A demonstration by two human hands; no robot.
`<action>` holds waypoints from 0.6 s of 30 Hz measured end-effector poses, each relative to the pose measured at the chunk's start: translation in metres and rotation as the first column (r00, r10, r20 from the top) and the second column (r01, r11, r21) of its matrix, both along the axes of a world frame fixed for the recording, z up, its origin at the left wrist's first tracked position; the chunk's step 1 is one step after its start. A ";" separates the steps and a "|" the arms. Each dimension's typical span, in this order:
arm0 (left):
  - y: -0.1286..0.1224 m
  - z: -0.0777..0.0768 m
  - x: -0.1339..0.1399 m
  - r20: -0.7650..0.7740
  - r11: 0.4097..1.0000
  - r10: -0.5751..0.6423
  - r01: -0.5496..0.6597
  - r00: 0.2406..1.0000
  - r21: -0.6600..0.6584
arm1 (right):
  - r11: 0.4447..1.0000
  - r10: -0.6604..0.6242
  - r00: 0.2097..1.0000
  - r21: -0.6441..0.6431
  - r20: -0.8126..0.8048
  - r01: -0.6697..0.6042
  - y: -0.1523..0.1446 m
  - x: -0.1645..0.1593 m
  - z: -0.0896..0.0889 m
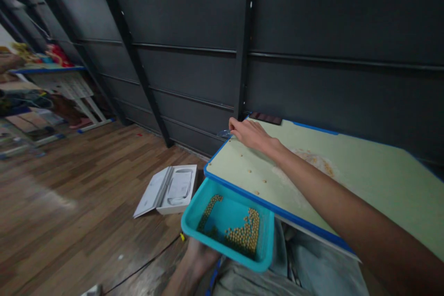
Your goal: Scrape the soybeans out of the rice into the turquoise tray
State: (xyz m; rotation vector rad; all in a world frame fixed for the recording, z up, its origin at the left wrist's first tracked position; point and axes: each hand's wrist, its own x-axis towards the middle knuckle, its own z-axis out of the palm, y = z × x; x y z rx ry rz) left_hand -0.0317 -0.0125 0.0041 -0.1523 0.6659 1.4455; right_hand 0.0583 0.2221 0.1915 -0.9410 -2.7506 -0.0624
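Observation:
My left hand supports a turquoise plastic tray from below, at the table's front edge; its fingers are mostly hidden under the tray. Round tan beans lie heaped toward the tray's near right side, with a row of them along its left wall. My right hand is over the far left corner of the pale green table, fingers curled together. A clear plastic piece sticks out past its fingertips, beyond the table's edge; its exact kind is unclear. Several loose beans are scattered on the tabletop.
A dark flat phone-like object lies at the table's back edge, near the dark panel wall. Pale powdery residue marks the tabletop. An open white box and a black cable are on the wooden floor. Another desk stands left.

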 end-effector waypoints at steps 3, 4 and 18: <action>0.000 -0.003 -0.013 -0.132 1.000 -0.028 0.028 0.991 -0.006 | 1.000 0.015 0.999 -0.004 0.034 -0.015 -0.005 -0.001 -0.001; 0.001 -0.004 -0.016 -0.149 0.999 -0.032 0.033 0.988 0.001 | 1.000 0.024 0.999 -0.005 0.041 -0.024 -0.007 -0.001 -0.001; -0.002 -0.005 -0.030 -0.073 0.985 -0.124 0.132 0.990 0.109 | 0.942 0.335 0.938 -0.029 0.094 -0.334 -0.075 0.021 0.009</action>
